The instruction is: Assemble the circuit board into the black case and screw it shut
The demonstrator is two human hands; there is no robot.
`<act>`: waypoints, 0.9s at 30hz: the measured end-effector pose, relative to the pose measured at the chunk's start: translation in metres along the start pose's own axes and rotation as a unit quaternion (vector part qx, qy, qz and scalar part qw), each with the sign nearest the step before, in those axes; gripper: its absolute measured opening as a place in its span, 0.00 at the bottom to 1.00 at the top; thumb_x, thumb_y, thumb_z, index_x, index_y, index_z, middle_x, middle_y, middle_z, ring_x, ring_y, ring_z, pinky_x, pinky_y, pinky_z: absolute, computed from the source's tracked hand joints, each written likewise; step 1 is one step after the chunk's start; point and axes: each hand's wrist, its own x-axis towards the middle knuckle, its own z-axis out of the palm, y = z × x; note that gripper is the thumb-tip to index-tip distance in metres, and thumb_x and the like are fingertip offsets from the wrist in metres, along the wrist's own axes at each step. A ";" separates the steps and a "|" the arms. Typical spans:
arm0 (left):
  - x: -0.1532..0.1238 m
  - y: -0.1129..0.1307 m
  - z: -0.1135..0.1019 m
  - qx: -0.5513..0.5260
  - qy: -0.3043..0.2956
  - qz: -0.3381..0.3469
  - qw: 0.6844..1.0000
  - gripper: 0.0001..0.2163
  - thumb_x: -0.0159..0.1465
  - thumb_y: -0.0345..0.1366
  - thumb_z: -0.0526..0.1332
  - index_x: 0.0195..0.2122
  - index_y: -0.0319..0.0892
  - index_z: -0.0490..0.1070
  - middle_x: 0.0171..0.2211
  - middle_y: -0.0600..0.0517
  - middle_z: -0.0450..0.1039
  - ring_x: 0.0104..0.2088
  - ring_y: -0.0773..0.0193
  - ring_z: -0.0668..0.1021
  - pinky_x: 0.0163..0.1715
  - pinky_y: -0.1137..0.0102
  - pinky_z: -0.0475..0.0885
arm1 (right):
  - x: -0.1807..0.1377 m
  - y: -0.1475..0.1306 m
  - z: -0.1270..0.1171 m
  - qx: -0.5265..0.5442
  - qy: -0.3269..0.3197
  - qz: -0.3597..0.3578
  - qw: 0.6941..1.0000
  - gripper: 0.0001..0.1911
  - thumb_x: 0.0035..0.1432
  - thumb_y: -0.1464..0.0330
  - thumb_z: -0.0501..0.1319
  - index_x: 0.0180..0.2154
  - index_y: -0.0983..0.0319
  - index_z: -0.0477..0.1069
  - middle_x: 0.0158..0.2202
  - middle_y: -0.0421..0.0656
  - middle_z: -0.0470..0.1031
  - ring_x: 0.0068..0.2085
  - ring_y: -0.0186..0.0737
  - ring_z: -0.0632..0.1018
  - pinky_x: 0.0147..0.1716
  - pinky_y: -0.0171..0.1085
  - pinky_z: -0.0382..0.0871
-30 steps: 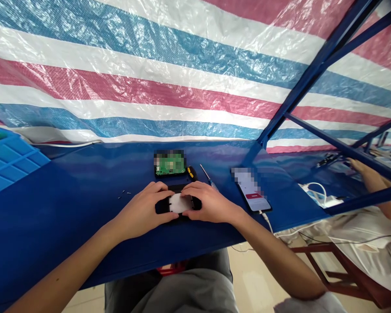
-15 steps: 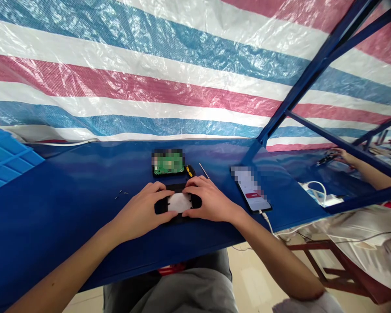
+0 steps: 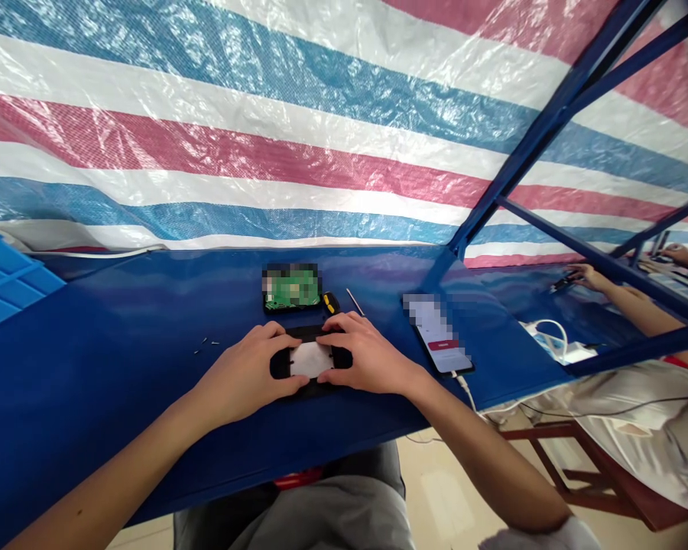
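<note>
Both my hands grip a flat black casing (image 3: 306, 333) with a pale whitish panel in its middle, low over the blue table. My left hand (image 3: 252, 365) curls round its left end, thumb along the near edge and fingers on the far edge. On the opposite end my right hand (image 3: 367, 353) has the same hold. Just beyond lies a green circuit board (image 3: 293, 289) in a dark shell. A black-and-yellow screwdriver handle (image 3: 331, 302) rests beside it, with a thin metal shaft (image 3: 355, 301) a little to the right.
Several small screws (image 3: 205, 345) lie left of my hands. A phone (image 3: 440, 336) with a white cable lies to the right. A blue crate (image 3: 11, 279) stands at the left edge. Past the blue metal frame (image 3: 510, 168), a co-worker's hand (image 3: 590, 276) works beside a white box (image 3: 573, 351).
My view has shifted slightly, so the things on the table sit a little further left. Both hands keep their hold on the black casing.
</note>
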 end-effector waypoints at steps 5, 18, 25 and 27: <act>-0.003 -0.005 0.003 0.021 0.007 0.029 0.999 0.28 0.62 0.59 0.57 0.58 0.48 0.72 0.51 0.47 0.70 0.49 0.49 0.75 0.42 0.62 0.74 | -0.013 0.003 -0.022 0.013 0.102 0.059 0.993 0.21 0.63 0.55 0.61 0.55 0.56 0.70 0.56 0.46 0.71 0.58 0.48 0.71 0.58 0.46 0.65; -0.009 -0.006 0.010 0.047 0.025 0.015 0.998 0.33 0.63 0.61 0.53 0.64 0.47 0.65 0.58 0.46 0.67 0.54 0.46 0.72 0.45 0.59 0.74 | -0.033 0.023 -0.009 -0.112 0.161 0.296 0.935 0.12 0.61 0.56 0.63 0.36 0.58 0.73 0.38 0.41 0.76 0.34 0.39 0.77 0.30 0.36 0.60; -0.007 -0.009 0.013 0.054 0.039 0.028 0.997 0.29 0.66 0.58 0.53 0.61 0.46 0.67 0.56 0.47 0.68 0.54 0.48 0.72 0.48 0.59 0.73 | -0.004 0.011 -0.013 -0.112 0.139 0.264 0.948 0.12 0.64 0.58 0.59 0.39 0.59 0.74 0.41 0.43 0.77 0.41 0.41 0.78 0.34 0.36 0.63; -0.006 -0.009 0.014 0.056 0.037 0.030 0.997 0.29 0.66 0.59 0.52 0.61 0.46 0.68 0.57 0.46 0.67 0.55 0.47 0.71 0.48 0.58 0.73 | 0.012 0.010 -0.014 -0.104 0.121 0.259 0.952 0.13 0.62 0.56 0.60 0.39 0.59 0.74 0.41 0.44 0.78 0.40 0.42 0.78 0.32 0.36 0.62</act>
